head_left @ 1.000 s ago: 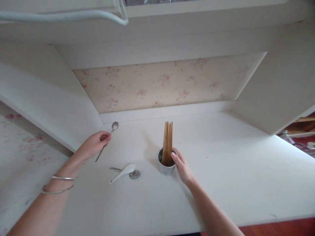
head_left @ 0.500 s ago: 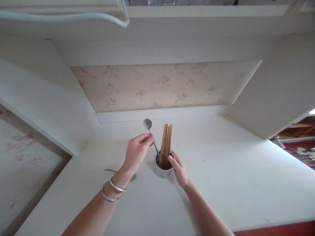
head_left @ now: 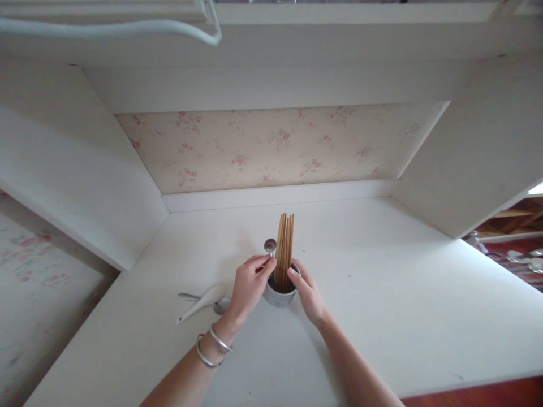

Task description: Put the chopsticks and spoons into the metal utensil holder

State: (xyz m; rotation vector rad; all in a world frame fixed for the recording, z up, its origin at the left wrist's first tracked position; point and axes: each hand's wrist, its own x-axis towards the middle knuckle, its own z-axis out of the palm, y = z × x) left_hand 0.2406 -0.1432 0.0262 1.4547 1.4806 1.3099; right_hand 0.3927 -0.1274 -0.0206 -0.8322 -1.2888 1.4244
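Note:
Between the fingertips of my left hand (head_left: pixel 254 282) is a metal spoon (head_left: pixel 270 245), bowl up, its handle pointing down into a grey utensil cup (head_left: pixel 280 299). My left fingers hide most of that handle. A bundle of wooden chopsticks (head_left: pixel 284 251) stands upright in the cup. My right hand (head_left: pixel 309 291) grips the cup's right rim, thumb over the edge by the chopsticks. Left of my left wrist, a white soup spoon (head_left: pixel 202 303) lies across a second metal spoon (head_left: pixel 221 306) on the white counter.
The white counter (head_left: pixel 394 294) runs up to a back ledge and floral wallpaper (head_left: pixel 280 147). White side panels (head_left: pixel 80 164) stand left and right, with a cabinet overhead. At the far right, several metal utensils (head_left: pixel 524 258) lie on a red surface.
My left hand has moved right and down, lowering the metal spoon deeper into the cup beside the chopsticks. The white soup spoon is now uncovered. My right hand stays on the cup.

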